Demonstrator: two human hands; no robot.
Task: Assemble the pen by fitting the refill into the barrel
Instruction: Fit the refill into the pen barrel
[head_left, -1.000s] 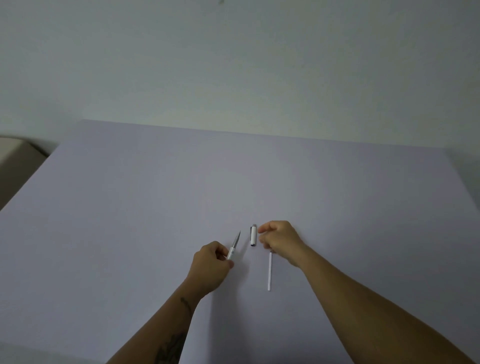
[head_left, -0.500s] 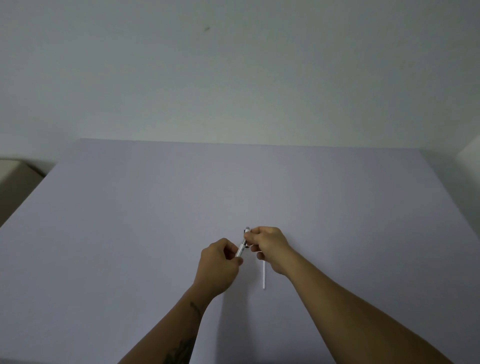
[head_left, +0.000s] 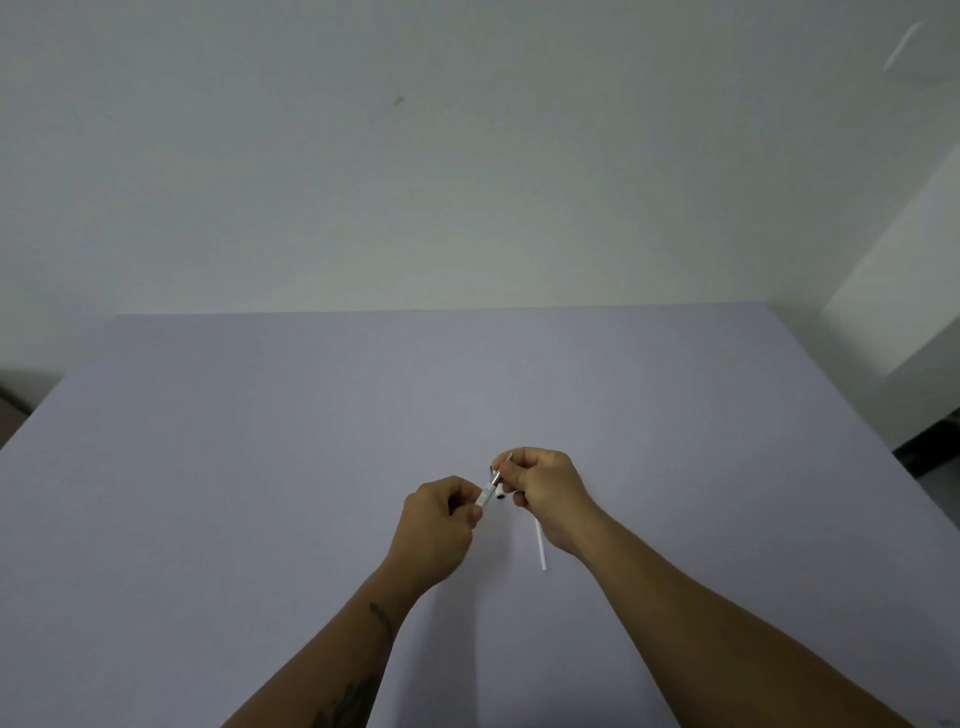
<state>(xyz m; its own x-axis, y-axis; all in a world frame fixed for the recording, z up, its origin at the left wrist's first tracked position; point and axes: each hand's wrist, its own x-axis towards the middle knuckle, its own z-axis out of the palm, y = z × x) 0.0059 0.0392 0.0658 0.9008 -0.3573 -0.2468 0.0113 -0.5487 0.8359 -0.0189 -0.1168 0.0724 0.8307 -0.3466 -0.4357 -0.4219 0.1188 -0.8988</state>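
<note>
Two hands meet over the middle of a wide, pale lilac bench (head_left: 260, 467), which fills the lower half of my view and ends at a plain wall. My forearms run in from the near edge, the left one tattooed.

My left hand (head_left: 439, 525) has its grip closed on the barrel (head_left: 487, 496), a short white piece with a metal taper that points up and to the right. My right hand (head_left: 545, 493) is pinched shut at the barrel's far tip, where a small dark-and-white part (head_left: 497, 480) sits between my fingertips; I cannot tell from here whether that part is a cap or a tip section, nor whether it is seated.

The refill (head_left: 541, 548), a thin white rod, lies on the bench just under my right wrist, its upper end hidden behind the hand. Neither hand is on it, so as I judge it the main fit is not yet made.

To do this step well, I would keep the left grip steady and low on the barrel, leaving its open end clear, and work the small part straight along the barrel's line without twisting it off axis. When I reach for the refill, I should watch that my wrist does not roll it away.
</note>
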